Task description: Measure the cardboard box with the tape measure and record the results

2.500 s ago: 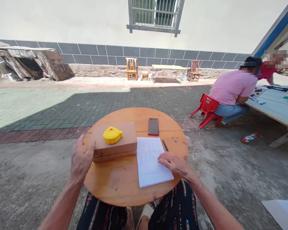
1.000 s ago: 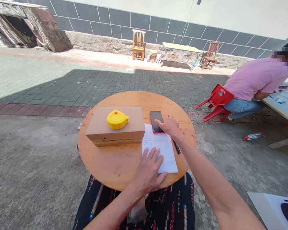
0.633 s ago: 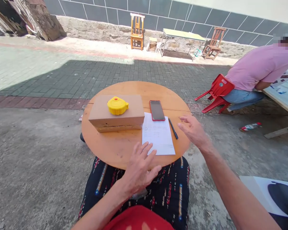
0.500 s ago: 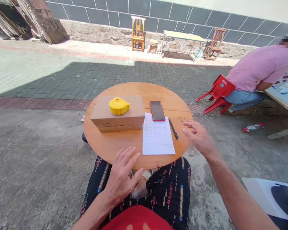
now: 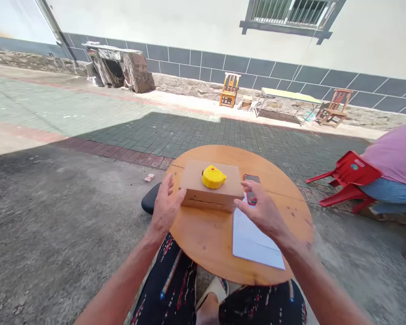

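A brown cardboard box (image 5: 206, 198) rests on the round wooden table (image 5: 203, 239), with a yellow tape measure (image 5: 213, 177) on top of it. My left hand (image 5: 165, 203) is at the box's left end, fingers apart and curved, holding nothing. At the right end hovers my right hand (image 5: 259, 207), its thumb and fingers spread; whether it touches the box is hard to tell. Beneath and behind that hand lie a red-edged phone (image 5: 251, 178) and a white sheet of paper (image 5: 253, 241), both partly covered. The pen is hidden from view.
To the right, a person in a pink top (image 5: 397, 153) sits on a red plastic chair (image 5: 353, 174). Along the wall stand a wooden chair (image 5: 229, 90), a folding table (image 5: 291, 95) and another chair (image 5: 336, 108). A dark rounded object (image 5: 150, 198) shows beside the table's left edge.
Both hands have moved forward to the two ends of the box; the right one came leftward across the paper. The view has swung left and up. Box and tape measure appear unmoved on the table.
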Demonstrator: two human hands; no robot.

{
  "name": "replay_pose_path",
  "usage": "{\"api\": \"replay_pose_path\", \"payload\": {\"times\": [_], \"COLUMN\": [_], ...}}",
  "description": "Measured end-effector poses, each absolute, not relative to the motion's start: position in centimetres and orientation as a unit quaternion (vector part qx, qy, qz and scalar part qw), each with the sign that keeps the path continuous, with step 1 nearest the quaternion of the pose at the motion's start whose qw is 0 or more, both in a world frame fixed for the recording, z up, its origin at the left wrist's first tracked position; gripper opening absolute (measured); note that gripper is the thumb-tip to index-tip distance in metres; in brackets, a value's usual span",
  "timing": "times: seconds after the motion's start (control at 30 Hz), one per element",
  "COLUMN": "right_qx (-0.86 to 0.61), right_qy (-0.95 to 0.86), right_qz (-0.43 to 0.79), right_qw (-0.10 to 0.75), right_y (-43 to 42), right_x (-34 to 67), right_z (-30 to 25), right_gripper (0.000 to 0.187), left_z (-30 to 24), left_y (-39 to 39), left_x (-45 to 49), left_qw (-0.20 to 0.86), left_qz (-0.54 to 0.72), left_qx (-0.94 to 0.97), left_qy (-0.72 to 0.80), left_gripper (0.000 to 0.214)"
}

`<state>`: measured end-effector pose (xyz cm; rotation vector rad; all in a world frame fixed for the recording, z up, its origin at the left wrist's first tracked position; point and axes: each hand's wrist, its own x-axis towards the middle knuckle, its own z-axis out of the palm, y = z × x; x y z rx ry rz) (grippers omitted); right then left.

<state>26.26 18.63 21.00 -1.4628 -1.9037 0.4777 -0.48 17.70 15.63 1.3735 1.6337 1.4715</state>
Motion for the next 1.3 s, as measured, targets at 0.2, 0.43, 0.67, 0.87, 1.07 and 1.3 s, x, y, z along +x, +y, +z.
{"api": "replay_pose_path", "payload": {"times": [0.2, 0.43, 0.67, 0.87, 1.07, 1.3], "right_qx": [-0.583, -0.582, -0.47, -0.439, -0.403, -0.376], "right_qy": [-0.767, -0.696, -0.366, -0.209, -0.176, -0.182], "right_qz": [0.091, 0.194, 0.355, 0.482, 0.489, 0.533], "right_qw": [0.252, 0.373, 0.72, 0.729, 0.753, 0.736], "right_y": [22.8, 23.7, 18.8, 13.2, 13.9, 14.6], "right_x": [18.6, 18.6, 24.6, 23.9, 22.7, 24.7], "right_z": [22.1, 21.2, 22.1, 18.1, 15.5, 16.5], "right_gripper": [0.079, 0.057, 0.042, 0.029, 0.025, 0.032], "left_z": [15.3, 15.6, 12.0, 9.0, 8.9, 8.9], "left_y": [21.9, 20.8, 14.9, 11.4, 12.5, 12.7], "left_x": [0.7, 1.1, -0.1, -0.9, 0.1, 0.8], "left_qw": [0.407, 0.442, 0.388, 0.38, 0.347, 0.365], "left_qz": [0.545, 0.57, 0.575, 0.575, 0.572, 0.59], "left_qx": [0.438, 0.444, 0.466, 0.448, 0.442, 0.425], "left_qy": [0.588, 0.532, 0.549, 0.568, 0.597, 0.581], "left_gripper": [0.067, 0.05, 0.062, 0.064, 0.063, 0.062]}}
